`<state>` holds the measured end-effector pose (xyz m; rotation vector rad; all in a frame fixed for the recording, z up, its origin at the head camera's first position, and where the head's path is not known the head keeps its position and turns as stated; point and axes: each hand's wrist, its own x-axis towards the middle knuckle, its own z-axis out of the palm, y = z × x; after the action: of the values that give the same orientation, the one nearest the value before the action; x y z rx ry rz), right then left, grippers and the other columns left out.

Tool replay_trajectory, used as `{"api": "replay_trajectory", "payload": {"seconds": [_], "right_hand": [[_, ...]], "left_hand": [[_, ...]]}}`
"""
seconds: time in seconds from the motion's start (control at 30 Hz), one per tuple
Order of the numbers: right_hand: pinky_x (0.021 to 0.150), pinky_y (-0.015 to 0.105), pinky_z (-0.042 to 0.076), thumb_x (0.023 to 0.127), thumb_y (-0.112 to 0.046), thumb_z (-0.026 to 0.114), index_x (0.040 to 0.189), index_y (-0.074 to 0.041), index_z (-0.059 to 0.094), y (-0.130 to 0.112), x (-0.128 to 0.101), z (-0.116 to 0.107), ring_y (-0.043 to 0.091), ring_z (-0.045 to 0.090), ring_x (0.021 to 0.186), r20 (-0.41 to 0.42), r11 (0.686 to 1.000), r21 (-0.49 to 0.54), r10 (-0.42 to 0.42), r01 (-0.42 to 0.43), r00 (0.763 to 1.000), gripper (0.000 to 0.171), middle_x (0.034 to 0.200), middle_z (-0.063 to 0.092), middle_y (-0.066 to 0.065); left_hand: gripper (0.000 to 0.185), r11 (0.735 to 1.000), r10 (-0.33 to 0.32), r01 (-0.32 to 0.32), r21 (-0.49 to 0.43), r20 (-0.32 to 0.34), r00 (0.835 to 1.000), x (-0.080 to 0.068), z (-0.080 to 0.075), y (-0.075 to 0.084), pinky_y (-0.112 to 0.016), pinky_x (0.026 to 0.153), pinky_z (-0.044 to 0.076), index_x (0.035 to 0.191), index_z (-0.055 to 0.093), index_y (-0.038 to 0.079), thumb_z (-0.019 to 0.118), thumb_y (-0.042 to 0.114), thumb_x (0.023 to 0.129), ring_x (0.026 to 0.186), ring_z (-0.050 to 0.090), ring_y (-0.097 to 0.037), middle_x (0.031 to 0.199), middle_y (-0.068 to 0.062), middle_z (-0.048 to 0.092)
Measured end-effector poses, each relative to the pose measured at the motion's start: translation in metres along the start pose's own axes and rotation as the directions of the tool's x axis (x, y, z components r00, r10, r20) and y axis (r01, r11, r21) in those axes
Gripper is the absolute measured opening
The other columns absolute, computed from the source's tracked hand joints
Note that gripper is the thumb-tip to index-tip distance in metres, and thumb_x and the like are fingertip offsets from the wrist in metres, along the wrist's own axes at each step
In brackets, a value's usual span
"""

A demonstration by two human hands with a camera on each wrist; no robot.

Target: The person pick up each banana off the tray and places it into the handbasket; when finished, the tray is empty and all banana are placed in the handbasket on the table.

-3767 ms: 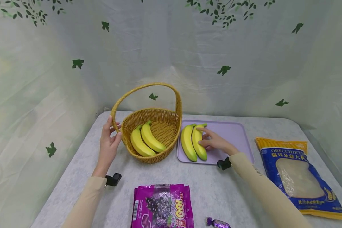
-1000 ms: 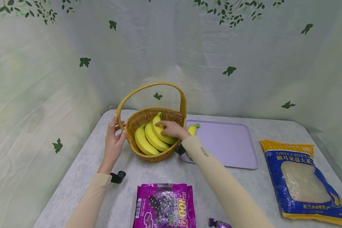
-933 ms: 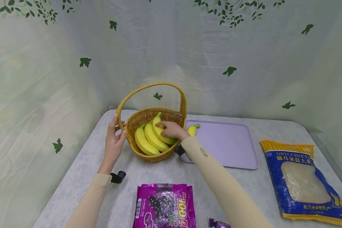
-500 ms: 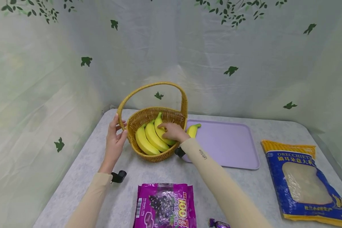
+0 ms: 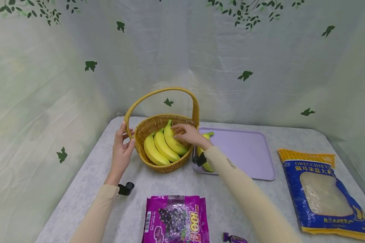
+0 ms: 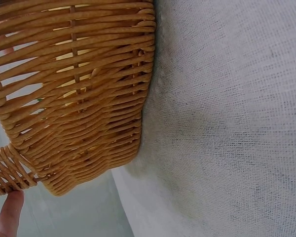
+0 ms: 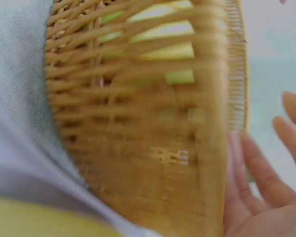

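My left hand (image 5: 121, 155) grips the left foot of the handle of a wicker basket (image 5: 162, 168); in the left wrist view its fingertips show below the weave (image 6: 89, 98). Three bananas lie side by side in the basket: a left one (image 5: 153, 152), a middle one (image 5: 165, 148) and a right one (image 5: 173, 142). Over the basket's right rim hovers my right hand (image 5: 192, 135), fingers loosely extended beside the right banana and holding nothing. Another banana (image 5: 208, 166), partly hidden by the wrist strap, lies on the left side of a lilac tray (image 5: 240, 152).
A purple candy bag (image 5: 176, 219) lies at the front, with a wrapped candy (image 5: 234, 238) to its right. On the right side of the table is a blue and yellow pasta bag (image 5: 325, 194). A cloth backdrop (image 5: 216, 94) rises behind the table.
One banana has gone from the tray into the basket, carried by my right hand. That hand has since let go and drawn up and right. The left hand keeps its grip on the handle.
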<state>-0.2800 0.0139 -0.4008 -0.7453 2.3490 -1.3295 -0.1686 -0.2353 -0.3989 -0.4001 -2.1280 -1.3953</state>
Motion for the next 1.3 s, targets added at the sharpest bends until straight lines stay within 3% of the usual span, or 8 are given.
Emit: {"api": "replay_trajectory", "payload": {"seconds": [0.17,0.3,0.47,0.67,0.7,0.9,0.93,1.3], "right_hand": [[0.09,0.051,0.047,0.097,-0.012,0.056,0.136,-0.004,0.051,0.011,-0.018,-0.021,0.032,0.053,0.113,-0.04,0.974,0.226,-0.026,0.035,0.999,0.041,0.127,0.054,0.021],[0.09,0.053,0.046,0.097,-0.009,0.055,0.136,-0.001,0.05,0.024,-0.033,-0.037,0.042,0.053,0.11,-0.078,0.956,0.293,-0.003,0.026,0.997,0.041,0.121,0.057,0.02],[0.091,0.054,0.045,0.097,-0.006,0.053,0.138,0.004,0.045,0.046,-0.051,-0.055,0.046,0.052,0.109,-0.104,0.936,0.352,0.043,-0.003,0.994,0.043,0.126,0.051,0.03],[0.09,0.052,0.047,0.097,-0.009,0.054,0.139,0.003,0.044,0.069,-0.066,-0.066,0.045,0.053,0.108,-0.124,0.94,0.337,0.092,-0.045,0.988,0.045,0.129,0.05,0.029],[0.089,0.053,0.047,0.097,-0.009,0.054,0.139,0.002,0.044,0.072,-0.068,-0.066,0.046,0.053,0.107,-0.127,0.943,0.33,0.096,-0.049,0.987,0.045,0.128,0.05,0.029],[0.089,0.054,0.047,0.094,-0.006,0.056,0.141,0.0,0.042,0.088,-0.077,-0.062,0.043,0.054,0.105,-0.125,0.953,0.289,0.129,-0.088,0.984,0.049,0.128,0.049,0.03],[0.089,0.054,0.047,0.094,-0.005,0.056,0.142,0.0,0.042,0.089,-0.078,-0.061,0.042,0.054,0.105,-0.12,0.956,0.278,0.134,-0.097,0.984,0.05,0.128,0.048,0.029],[0.076,0.045,0.053,0.091,-0.009,0.057,0.143,-0.005,0.042,0.093,-0.084,-0.055,0.033,0.061,0.09,-0.009,0.98,0.163,0.119,-0.117,0.993,0.054,0.124,0.052,0.027]], "left_hand": [[0.065,1.0,0.002,-0.002,0.003,0.004,1.0,0.0,0.0,0.0,-0.01,0.083,0.042,0.15,0.02,0.011,0.046,-0.011,0.095,0.112,0.043,-0.047,0.128,-0.033,0.039],[0.065,1.0,0.005,-0.005,0.008,0.004,1.0,0.0,0.0,0.0,-0.01,0.083,0.042,0.15,0.02,0.011,0.046,-0.01,0.095,0.112,0.043,-0.046,0.128,-0.033,0.038],[0.067,1.0,0.005,-0.005,0.002,-0.007,1.0,-0.001,0.0,-0.009,-0.011,0.084,0.043,0.151,0.02,0.013,0.046,-0.011,0.094,0.11,0.044,-0.044,0.127,-0.027,0.04],[0.068,1.0,0.0,0.0,0.015,-0.01,1.0,-0.002,-0.002,-0.035,-0.012,0.084,0.044,0.152,0.02,0.019,0.048,-0.006,0.096,0.113,0.046,-0.023,0.131,-0.021,0.042],[0.068,1.0,0.0,0.0,0.012,-0.01,1.0,-0.001,-0.001,-0.031,-0.011,0.084,0.044,0.152,0.02,0.019,0.048,-0.006,0.096,0.113,0.046,-0.024,0.129,-0.017,0.044],[0.066,1.0,0.001,-0.001,0.018,-0.013,1.0,0.0,0.0,0.003,-0.01,0.084,0.044,0.15,0.023,0.011,0.048,-0.012,0.093,0.111,0.047,-0.043,0.128,-0.028,0.045],[0.066,1.0,-0.004,0.004,0.019,-0.014,1.0,0.0,0.0,0.003,-0.01,0.083,0.044,0.15,0.023,0.011,0.049,-0.011,0.093,0.111,0.047,-0.043,0.128,-0.033,0.043],[0.065,0.999,-0.009,0.01,0.051,-0.018,1.0,0.0,0.0,0.004,-0.009,0.083,0.043,0.15,0.024,0.011,0.049,-0.011,0.093,0.111,0.049,-0.044,0.127,-0.031,0.045]]}}
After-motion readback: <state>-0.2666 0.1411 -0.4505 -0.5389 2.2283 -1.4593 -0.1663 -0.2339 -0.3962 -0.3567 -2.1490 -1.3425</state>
